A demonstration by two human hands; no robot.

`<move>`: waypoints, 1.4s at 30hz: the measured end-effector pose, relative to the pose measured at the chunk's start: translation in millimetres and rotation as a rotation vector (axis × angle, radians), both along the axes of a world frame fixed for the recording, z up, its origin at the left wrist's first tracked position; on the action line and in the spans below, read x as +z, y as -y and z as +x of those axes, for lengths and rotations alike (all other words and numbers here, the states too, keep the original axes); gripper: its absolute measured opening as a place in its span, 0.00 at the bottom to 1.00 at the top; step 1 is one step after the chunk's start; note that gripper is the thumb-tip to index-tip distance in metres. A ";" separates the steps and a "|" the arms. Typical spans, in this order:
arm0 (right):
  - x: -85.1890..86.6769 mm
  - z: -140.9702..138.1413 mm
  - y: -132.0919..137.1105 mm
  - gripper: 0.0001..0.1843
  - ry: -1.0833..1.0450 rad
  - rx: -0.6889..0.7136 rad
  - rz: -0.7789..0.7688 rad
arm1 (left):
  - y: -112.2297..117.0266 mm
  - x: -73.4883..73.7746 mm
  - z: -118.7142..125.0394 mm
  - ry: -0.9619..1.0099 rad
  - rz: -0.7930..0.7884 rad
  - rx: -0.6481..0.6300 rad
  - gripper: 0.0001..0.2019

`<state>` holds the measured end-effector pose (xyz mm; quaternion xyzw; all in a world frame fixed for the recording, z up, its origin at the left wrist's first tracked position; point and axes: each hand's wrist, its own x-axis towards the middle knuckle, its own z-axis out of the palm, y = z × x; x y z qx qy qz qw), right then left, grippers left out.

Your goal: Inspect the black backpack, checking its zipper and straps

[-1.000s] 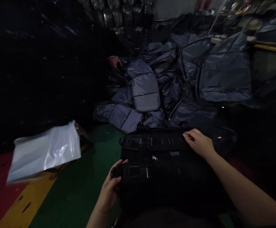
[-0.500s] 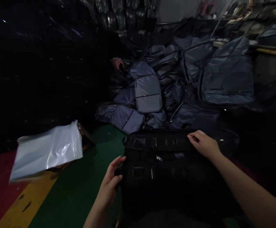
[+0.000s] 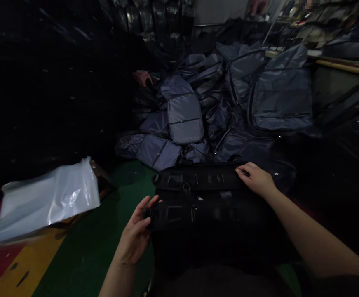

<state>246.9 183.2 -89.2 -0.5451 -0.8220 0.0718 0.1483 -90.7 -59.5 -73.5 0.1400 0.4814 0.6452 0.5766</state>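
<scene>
A black bag (image 3: 194,243) lies in front of me at lower centre, its lower part lost in the dark. Two dark padded bands with webbing run across it. At the left end of the nearer band (image 3: 168,214), my left hand (image 3: 137,231) has its thumb and fingers around the edge. My right hand (image 3: 256,178) pinches the far band (image 3: 204,178) near its right end, fingers curled. Between the bands, a small metal zip pull (image 3: 200,198) shows only in part, beside a small pale label (image 3: 225,194).
Beyond the bag, a heap of grey-blue backpacks (image 3: 185,113) covers the floor. Clear plastic bags (image 3: 48,198) lie on a low wooden stool (image 3: 97,173) at left. Dark wrapped stacks (image 3: 43,103) rise behind it. A worktable (image 3: 343,65) stands at back right.
The nearer band has been lifted and pulled left by my left hand, now partly covering the zip pull. My right hand keeps its pinch. The whole view has shifted slightly.
</scene>
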 end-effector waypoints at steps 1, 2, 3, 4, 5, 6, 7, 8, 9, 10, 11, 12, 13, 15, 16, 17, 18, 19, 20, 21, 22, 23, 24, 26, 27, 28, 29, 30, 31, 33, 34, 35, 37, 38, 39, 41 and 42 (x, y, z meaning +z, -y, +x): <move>0.2 0.4 0.1 0.11 -0.002 0.001 0.000 | -0.5 -0.2 0.6 -0.004 -0.004 0.000 0.26; 0.4 0.9 0.2 0.12 -0.003 0.000 0.001 | -1.0 -0.4 1.3 -0.011 -0.010 0.000 0.26; 0.5 1.5 0.4 0.12 -0.004 0.000 0.003 | -1.6 -0.6 2.2 -0.019 -0.017 0.003 0.26; 0.4 2.2 0.5 0.12 -0.005 0.000 0.007 | -2.2 -0.9 3.3 -0.028 -0.027 0.008 0.26; 0.2 3.1 0.7 0.12 -0.008 0.003 0.012 | -3.0 -1.2 4.7 -0.036 -0.038 0.013 0.26; -0.2 4.1 0.8 0.11 -0.010 0.005 0.017 | -3.8 -1.4 6.1 -0.044 -0.052 0.017 0.26; -0.7 5.3 0.7 0.11 -0.011 0.005 0.020 | -4.7 -1.8 7.7 -0.053 -0.066 0.019 0.26; -1.2 6.6 0.6 0.11 -0.011 0.004 0.021 | -5.8 -2.1 9.1 -0.063 -0.079 0.025 0.26; -1.7 7.9 0.4 0.11 -0.010 0.002 0.019 | -6.8 -2.7 10.5 -0.073 -0.090 0.030 0.26; -2.1 9.3 0.3 0.11 -0.007 -0.002 0.016 | -7.9 -3.4 11.5 -0.084 -0.099 0.033 0.26; -2.3 10.5 0.2 0.11 -0.005 -0.006 0.013 | -9.0 -4.4 12.0 -0.099 -0.105 0.034 0.25; -2.3 11.5 0.2 0.11 -0.004 -0.009 0.010 | -9.9 -5.8 12.1 -0.120 -0.109 0.032 0.25; -2.2 12.3 0.3 0.11 -0.005 -0.010 0.008 | -10.7 -7.6 11.6 -0.147 -0.110 0.020 0.25; -1.6 13.3 0.6 0.11 -0.009 -0.010 0.007 | -12.0 -11.8 9.3 -0.225 -0.106 -0.015 0.25; -1.3 13.6 0.7 0.11 -0.012 -0.009 0.007 | -12.6 -13.8 7.8 -0.278 -0.100 -0.027 0.25; -1.0 13.9 0.7 0.11 -0.015 -0.007 0.007 | -13.1 -15.4 6.6 -0.339 -0.091 -0.036 0.25; -0.8 14.3 0.7 0.11 -0.018 -0.005 0.007 | -13.7 -16.5 5.7 -0.405 -0.084 -0.044 0.25; -0.6 14.8 0.6 0.10 -0.021 -0.003 0.007 | -14.4 -16.6 5.5 -0.475 -0.082 -0.050 0.25; -0.6 15.3 0.5 0.10 -0.024 -0.001 0.006 | -15.5 -16.0 5.9 -0.548 -0.089 -0.056 0.26; -0.6 15.9 0.6 0.10 -0.027 0.000 0.005 | -17.0 -14.5 7.0 -0.620 -0.106 -0.061 0.26; -0.7 16.4 0.7 0.10 -0.029 0.001 0.004 | -19.2 -12.6 8.6 -0.689 -0.136 -0.061 0.26; -0.9 16.8 1.1 0.10 -0.031 0.001 0.003 | -22.0 -10.6 10.4 -0.756 -0.180 -0.060 0.25; -1.0 17.0 1.6 0.10 -0.034 0.001 0.003 | -25.6 -9.0 12.1 -0.823 -0.231 -0.052 0.25; -1.0 16.4 2.9 0.09 -0.040 -0.002 0.003 | -35.2 -8.3 14.4 -0.973 -0.327 -0.028 0.25; -0.7 15.9 3.4 0.09 -0.044 -0.005 0.004 | -41.0 -9.9 14.6 -1.063 -0.359 -0.018 0.26; -0.2 15.6 3.6 0.10 -0.049 -0.010 0.007 | -46.9 -12.6 14.2 -1.152 -0.377 -0.012 0.29; 0.5 16.0 3.4 0.10 -0.056 -0.020 0.012 | -52.7 -16.4 13.4 -1.223 -0.385 -0.013 0.31; 1.2 17.6 2.9 0.11 -0.065 -0.036 0.021 | -57.8 -20.8 12.2 -1.266 -0.393 -0.027 0.34; 1.9 21.0 2.1 0.12 -0.074 -0.055 0.034 | -62.1 -25.5 11.0 -1.274 -0.412 -0.058 0.36; 2.4 34.3 0.9 0.15 -0.097 -0.144 0.054 | -67.0 -33.9 8.7 -1.210 -0.485 -0.141 0.38; 1.9 44.3 1.4 0.17 -0.110 -0.216 0.040 | -67.7 -37.1 7.7 -1.169 -0.527 -0.179 0.38; 0.8 56.3 3.3 0.21 -0.127 -0.299 0.004 | -67.5 -39.5 6.7 -1.140 -0.561 -0.205 0.37; -2.2 83.1 12.6 0.31 -0.164 -0.452 -0.156 | -65.6 -42.2 4.5 -1.112 -0.598 -0.220 0.36; -3.5 96.1 19.9 0.33 -0.195 -0.497 -0.259 | -64.4 -42.7 3.4 -1.102 -0.608 -0.220 0.36; -4.5 107.8 28.9 0.32 -0.237 -0.519 -0.372 | -63.6 -42.7 2.5 -1.086 -0.617 -0.223 0.35; -4.4 124.0 49.1 0.28 -0.400 -0.524 -0.604 | -63.4 -41.2 1.3 -1.038 -0.626 -0.237 0.35; -3.2 128.0 59.1 0.26 -0.511 -0.520 -0.712 | -64.1 -39.3 1.4 -1.013 -0.625 -0.239 0.34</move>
